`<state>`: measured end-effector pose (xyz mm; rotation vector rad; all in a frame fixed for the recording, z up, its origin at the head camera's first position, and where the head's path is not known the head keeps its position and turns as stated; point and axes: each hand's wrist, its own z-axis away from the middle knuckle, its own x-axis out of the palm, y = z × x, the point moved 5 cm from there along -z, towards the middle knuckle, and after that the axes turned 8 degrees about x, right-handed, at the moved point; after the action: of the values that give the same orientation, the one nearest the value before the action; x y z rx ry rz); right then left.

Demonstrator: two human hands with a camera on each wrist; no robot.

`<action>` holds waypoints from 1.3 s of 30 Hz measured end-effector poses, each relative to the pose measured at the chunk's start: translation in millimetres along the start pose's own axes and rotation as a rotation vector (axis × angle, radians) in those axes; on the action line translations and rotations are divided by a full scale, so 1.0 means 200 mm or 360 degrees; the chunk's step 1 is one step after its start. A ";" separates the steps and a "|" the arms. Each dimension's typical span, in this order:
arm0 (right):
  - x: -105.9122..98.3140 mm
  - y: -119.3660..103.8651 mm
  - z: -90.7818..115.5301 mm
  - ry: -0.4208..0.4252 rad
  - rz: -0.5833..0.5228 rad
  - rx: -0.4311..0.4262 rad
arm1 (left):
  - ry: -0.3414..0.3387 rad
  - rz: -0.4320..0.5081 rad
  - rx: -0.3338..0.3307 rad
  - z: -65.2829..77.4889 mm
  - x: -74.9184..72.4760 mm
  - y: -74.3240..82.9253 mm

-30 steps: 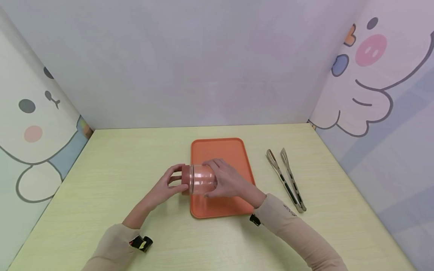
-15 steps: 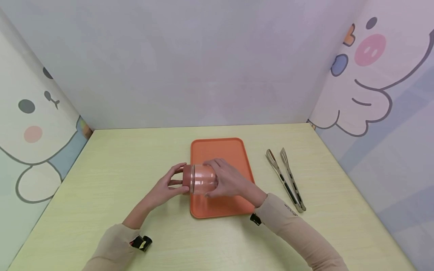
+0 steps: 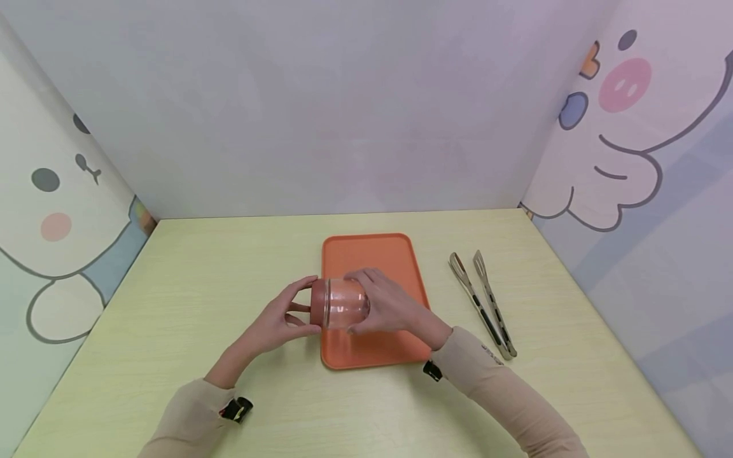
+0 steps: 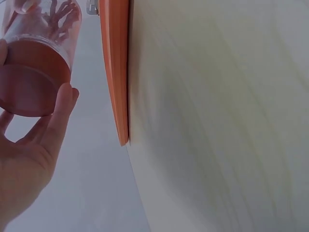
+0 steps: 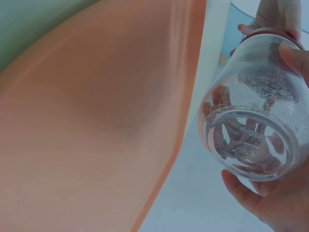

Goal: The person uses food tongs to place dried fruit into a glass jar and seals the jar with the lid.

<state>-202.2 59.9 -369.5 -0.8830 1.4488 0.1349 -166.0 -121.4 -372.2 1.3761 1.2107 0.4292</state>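
Note:
A clear jar (image 3: 345, 304) with a reddish-brown lid (image 3: 318, 304) lies on its side in the air, the lid facing left. It hangs over the left half of an orange tray (image 3: 366, 350). My left hand (image 3: 283, 320) grips the lid by its rim, thumb below and fingers above. My right hand (image 3: 385, 306) holds the jar body around its base end. In the right wrist view the clear jar bottom (image 5: 251, 142) faces the camera. Brownish shapes show through the wall; I cannot tell whether they are contents or fingers behind it.
Metal tongs (image 3: 489, 305) with dark grip strips lie spread on the table (image 3: 229, 254), right of the tray. Walls with cartoon prints (image 3: 624, 83) rise at the back and both sides. A black band (image 3: 236, 409) sits on the left sleeve.
The jar and lid have shifted slightly to the right. My left fingers and thumb have moved a little around the lid's rim. The right hand stays nearly in place.

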 end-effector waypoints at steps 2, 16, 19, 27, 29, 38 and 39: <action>0.00 0.00 0.00 0.0003 0.0001 -0.0004 | -0.0004 -0.0019 0.0007 0.00 0.00 0.00; 0.01 0.00 0.00 0.0010 -0.0026 -0.0053 | 0.0067 0.0070 -0.0145 0.00 -0.01 -0.17; 0.01 0.00 0.00 0.0005 -0.0019 -0.0039 | 0.0044 0.0097 -0.0156 0.00 -0.01 -0.12; 0.01 0.00 0.00 0.0005 -0.0005 -0.0048 | -0.0011 0.0129 -0.0195 0.00 -0.01 -0.08; 0.01 0.00 0.00 0.0007 -0.0002 -0.0053 | -0.0018 0.0140 -0.0183 0.00 -0.01 -0.12; 0.01 0.01 0.00 0.0006 -0.0016 -0.0050 | -0.0059 0.0117 -0.0053 0.00 -0.01 -0.08; 0.01 0.01 0.00 0.0003 -0.0015 -0.0050 | -0.0067 0.0122 -0.0047 0.00 -0.01 -0.06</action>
<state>-202.4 60.3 -372.6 -0.9156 1.4476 0.1504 -172.0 -125.2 -382.1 1.4029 1.1163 0.4676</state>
